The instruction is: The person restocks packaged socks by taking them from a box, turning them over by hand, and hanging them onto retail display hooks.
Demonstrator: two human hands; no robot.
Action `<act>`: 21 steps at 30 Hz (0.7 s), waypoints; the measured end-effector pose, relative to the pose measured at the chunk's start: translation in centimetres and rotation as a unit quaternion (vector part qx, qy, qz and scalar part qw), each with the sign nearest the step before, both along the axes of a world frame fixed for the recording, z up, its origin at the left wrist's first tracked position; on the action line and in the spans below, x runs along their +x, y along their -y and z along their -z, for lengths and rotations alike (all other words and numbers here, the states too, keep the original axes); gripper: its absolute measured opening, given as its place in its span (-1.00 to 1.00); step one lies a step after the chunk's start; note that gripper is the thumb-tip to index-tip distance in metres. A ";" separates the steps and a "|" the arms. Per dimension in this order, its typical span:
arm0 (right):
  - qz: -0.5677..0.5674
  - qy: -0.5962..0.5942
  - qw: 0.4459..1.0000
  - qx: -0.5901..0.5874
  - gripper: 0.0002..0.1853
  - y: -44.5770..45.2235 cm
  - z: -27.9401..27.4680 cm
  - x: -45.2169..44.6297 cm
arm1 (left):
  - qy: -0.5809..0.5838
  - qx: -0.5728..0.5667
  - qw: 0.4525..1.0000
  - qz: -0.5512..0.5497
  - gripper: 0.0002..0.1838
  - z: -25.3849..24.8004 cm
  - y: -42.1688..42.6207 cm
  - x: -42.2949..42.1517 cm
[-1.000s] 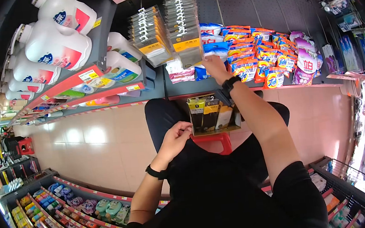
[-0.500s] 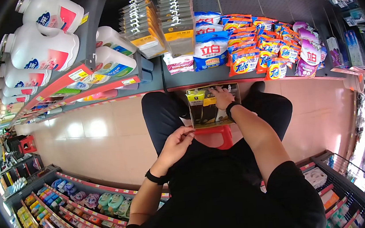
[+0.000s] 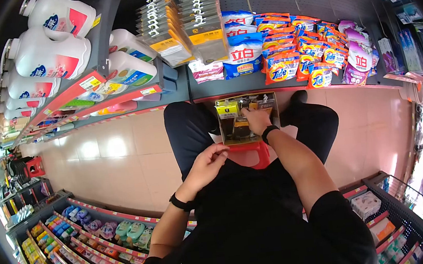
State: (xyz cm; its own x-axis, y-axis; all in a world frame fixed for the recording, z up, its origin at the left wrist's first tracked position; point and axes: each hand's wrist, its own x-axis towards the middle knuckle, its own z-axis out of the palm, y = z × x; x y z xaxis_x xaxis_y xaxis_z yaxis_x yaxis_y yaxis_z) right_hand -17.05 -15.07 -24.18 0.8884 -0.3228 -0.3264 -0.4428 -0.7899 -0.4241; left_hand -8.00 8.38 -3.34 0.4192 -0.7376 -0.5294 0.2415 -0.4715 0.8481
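Observation:
A cardboard box (image 3: 224, 142) with packets inside stands between my knees, on a red plastic stool (image 3: 261, 155). My right hand (image 3: 259, 121) is down inside it among the packets, fingers bent and partly hidden; what they grip does not show clearly. Left of these fingers lies a packet with a yellow header card (image 3: 227, 109). Beside them is a dark packet with a yellow-brown label (image 3: 241, 123). My left hand (image 3: 207, 164) rests near the box's front left corner with its fingers curled, and nothing shows in it.
Ahead runs a shelf (image 3: 207, 90) with orange Tide bags (image 3: 283, 68), blue detergent bags (image 3: 243, 55) and hanging packets (image 3: 206, 34). White jugs (image 3: 51, 53) fill the left shelves. Behind me is a tiered rack (image 3: 106, 236) of small goods. Tiled floor (image 3: 137, 163) lies either side.
My right hand has gone from spread over the packets at the box's back to deeper inside, nearer the middle, with fingers bent. Packets have shifted. My left hand has barely moved.

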 end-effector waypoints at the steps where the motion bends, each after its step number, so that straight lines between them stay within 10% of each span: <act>1: 0.001 0.001 1.000 -0.003 -0.72 0.0 -0.8 -0.1 | 0.012 -0.001 1.000 0.006 -0.76 -0.2 0.1 -0.1; 11: 0.160 0.219 0.908 0.319 -0.74 4.3 -16.3 -1.9 | 0.004 -0.059 0.994 -0.093 -0.73 -2.7 0.2 -0.5; 14: 0.307 0.207 0.780 0.504 -0.77 3.9 -25.7 -3.3 | 0.329 -0.022 0.943 -0.052 -0.49 -3.7 0.7 -1.0; 16: 0.326 0.224 0.760 0.515 -0.76 3.9 -26.5 -4.1 | 0.342 -0.057 0.938 -0.028 -0.41 -4.8 1.0 -1.3; 19: 0.338 0.300 0.605 0.655 -0.73 2.9 -27.5 -4.6 | -0.058 -0.086 0.993 0.050 -0.43 -6.2 1.0 -1.6; 21: 0.337 0.318 0.596 0.656 -0.73 2.1 -27.2 -4.7 | -0.082 -0.098 0.985 0.112 -0.60 -6.8 0.9 -2.1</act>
